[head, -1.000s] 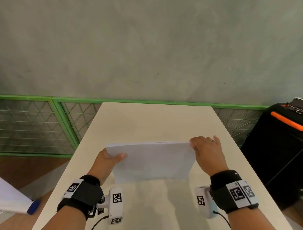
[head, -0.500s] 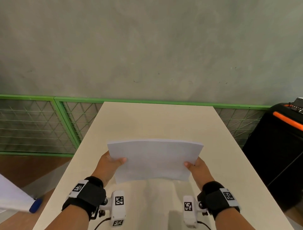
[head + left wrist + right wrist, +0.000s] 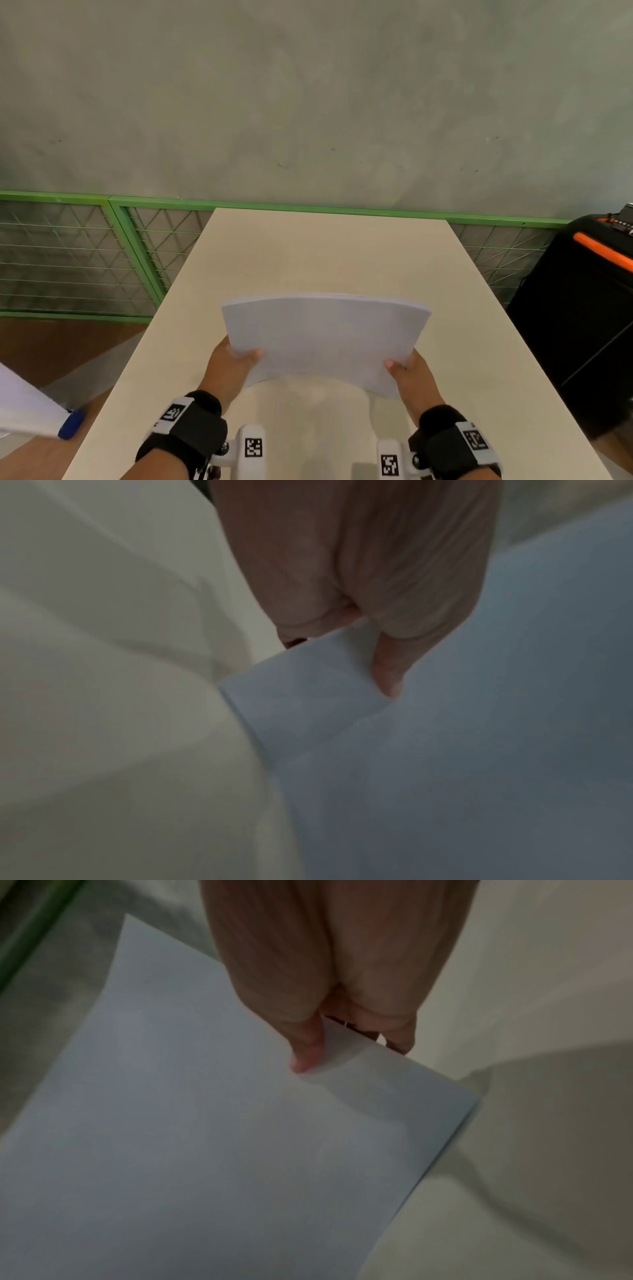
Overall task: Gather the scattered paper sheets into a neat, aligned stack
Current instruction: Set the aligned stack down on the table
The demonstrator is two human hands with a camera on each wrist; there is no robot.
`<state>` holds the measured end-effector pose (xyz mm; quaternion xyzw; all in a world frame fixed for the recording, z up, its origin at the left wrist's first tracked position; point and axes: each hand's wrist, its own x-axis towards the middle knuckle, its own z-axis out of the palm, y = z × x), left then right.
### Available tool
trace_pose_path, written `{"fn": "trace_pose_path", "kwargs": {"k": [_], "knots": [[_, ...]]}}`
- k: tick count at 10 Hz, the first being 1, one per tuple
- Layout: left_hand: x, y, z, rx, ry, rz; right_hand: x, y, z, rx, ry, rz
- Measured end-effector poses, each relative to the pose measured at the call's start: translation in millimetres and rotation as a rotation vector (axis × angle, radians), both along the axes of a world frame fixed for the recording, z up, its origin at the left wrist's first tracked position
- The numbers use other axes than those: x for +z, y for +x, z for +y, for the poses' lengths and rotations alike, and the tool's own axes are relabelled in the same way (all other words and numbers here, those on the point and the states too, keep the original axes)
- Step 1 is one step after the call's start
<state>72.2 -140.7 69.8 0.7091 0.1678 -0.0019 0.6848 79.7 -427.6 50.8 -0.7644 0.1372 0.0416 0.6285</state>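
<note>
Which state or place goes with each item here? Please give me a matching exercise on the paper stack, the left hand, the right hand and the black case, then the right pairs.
Things:
1. paper stack
2. left hand
3. right hand
4. black case

States or places:
A. grips the stack's near right corner, thumb on top
B. stands beside the table's right edge, with an orange stripe
C. held above the table, bowed upward in the middle
D. grips the stack's near left corner, thumb on top

Pairs: 1-C, 2-D, 3-A, 4-B
</note>
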Motion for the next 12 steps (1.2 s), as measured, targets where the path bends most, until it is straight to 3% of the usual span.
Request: {"fn": "trace_pose_path", "kwargs": {"k": [2, 4, 6, 8, 9, 10, 11, 12], "knots": [[-42.5, -1.3, -0.7, -0.003, 0.158, 0.104, -15.0, 3.9, -4.3, 0.048, -0.087, 0.091], [-49.2, 4.3, 2.4, -0.053, 0.277, 0.113, -26.8, 3.7, -4.0, 0.093, -0.287, 0.155], [-34.3, 11.6, 1.2, -0.085, 0.282, 0.126, -17.7, 17.0, 0.6, -0.020, -0.272, 0.143], [-31.9, 41.4, -3.6, -0.090, 0.331, 0.309, -10.0, 42.7, 5.8, 0.029, -0.238, 0.343], [-29.6, 47.8, -9.6, -0.090, 0.320, 0.346, -12.2, 52.1, 6.9, -0.059, -0.149, 0.385], [-27.9, 51.0, -13.3, -0.079, 0.269, 0.352, -4.4, 53.9, 11.5, 0.145, -0.464, 0.438], [-30.0, 58.4, -13.0, -0.103, 0.348, 0.337, -10.0, 61.4, 10.2, -0.034, -0.263, 0.393], [-30.2, 65.9, -11.8, -0.136, 0.427, 0.337, -18.3, 66.4, 6.4, 0.039, -0.260, 0.376]]}}
